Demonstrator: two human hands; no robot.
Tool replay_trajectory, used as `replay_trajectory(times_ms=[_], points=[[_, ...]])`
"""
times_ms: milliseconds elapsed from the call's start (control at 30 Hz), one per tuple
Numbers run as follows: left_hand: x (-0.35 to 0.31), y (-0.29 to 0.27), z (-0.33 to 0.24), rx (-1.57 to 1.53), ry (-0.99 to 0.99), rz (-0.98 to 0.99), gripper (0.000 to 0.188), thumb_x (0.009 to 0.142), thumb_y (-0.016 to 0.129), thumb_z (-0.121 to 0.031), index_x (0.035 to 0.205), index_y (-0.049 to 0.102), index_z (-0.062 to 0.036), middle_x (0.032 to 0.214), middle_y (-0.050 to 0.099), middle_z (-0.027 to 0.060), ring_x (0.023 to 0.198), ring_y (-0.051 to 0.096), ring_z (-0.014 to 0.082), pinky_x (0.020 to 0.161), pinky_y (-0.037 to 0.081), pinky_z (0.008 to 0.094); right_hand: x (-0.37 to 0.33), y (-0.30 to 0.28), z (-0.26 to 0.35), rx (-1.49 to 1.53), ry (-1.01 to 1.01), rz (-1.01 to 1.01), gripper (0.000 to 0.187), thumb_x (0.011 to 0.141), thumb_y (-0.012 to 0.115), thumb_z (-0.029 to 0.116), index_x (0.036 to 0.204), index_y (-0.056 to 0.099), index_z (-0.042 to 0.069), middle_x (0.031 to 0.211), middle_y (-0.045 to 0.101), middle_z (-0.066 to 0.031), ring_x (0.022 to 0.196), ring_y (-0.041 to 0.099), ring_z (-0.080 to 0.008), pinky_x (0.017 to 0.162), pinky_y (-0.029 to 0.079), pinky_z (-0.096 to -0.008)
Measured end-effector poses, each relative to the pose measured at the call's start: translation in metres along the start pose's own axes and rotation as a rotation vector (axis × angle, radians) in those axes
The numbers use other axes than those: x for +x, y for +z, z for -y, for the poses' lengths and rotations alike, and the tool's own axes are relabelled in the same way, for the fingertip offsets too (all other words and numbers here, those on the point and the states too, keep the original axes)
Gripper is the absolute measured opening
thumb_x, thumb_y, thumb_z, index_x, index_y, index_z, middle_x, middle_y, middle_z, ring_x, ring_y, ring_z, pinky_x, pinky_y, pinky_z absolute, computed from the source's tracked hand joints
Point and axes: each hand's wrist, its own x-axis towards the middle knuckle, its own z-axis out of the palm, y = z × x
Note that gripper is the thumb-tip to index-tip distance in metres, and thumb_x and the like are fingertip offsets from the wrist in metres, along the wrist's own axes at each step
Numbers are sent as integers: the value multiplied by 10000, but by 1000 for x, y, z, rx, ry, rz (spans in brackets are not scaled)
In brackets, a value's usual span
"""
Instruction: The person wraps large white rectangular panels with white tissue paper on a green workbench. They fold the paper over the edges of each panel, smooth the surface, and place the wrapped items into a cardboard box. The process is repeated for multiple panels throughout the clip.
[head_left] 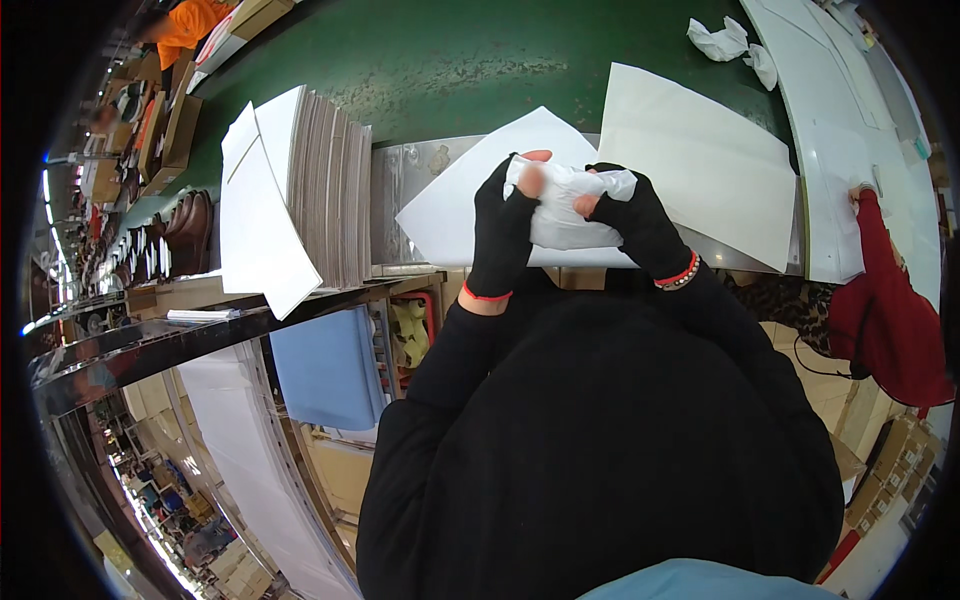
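Observation:
Both hands, in black fingerless gloves, grip a crumpled bundle of white tissue paper in front of me. My left hand closes on its left end with the thumb on top. On its right side, my right hand presses the thumb into the paper. Whether anything is wrapped inside is hidden. Under the bundle lies a white paper sheet, turned cornerwise on the metal edge of the table. Another large white sheet lies just right of my right hand.
A tall stack of sheets stands on the left, loose white sheets leaning on it. Beyond runs a green conveyor belt, with crumpled paper at far right. Brown shoes stand at left. A co-worker's red sleeve reaches over the right-hand table.

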Motion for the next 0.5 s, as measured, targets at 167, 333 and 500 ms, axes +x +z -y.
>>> replay_trajectory(times_ms=[167, 333, 500], points=[[0, 13, -7, 109, 101, 40, 322, 967, 547, -317, 860, 590, -17, 751, 565, -5, 712, 485, 71, 638, 395, 248, 4, -11, 10, -153, -119, 189, 275, 684, 815, 93, 866, 617, 37, 793, 611, 22, 751, 551, -62, 678, 457, -238], [-5, 20, -4, 78, 160, 54, 314, 978, 526, -290, 804, 555, -30, 729, 526, -14, 690, 449, 65, 613, 365, 252, 4, -14, 14, -177, -250, 253, 238, 719, 777, 145, 829, 593, 40, 788, 599, 23, 736, 523, -59, 668, 441, -233], [2, 37, -15, 56, 249, 68, 362, 1009, 444, -327, 849, 573, -29, 757, 562, 11, 719, 494, 84, 656, 397, 243, 21, -9, -26, 449, -179, 182, 871, 826, 272, 816, 1143, 488, 34, 1017, 572, -44, 946, 554, -148, 844, 445, -291]])
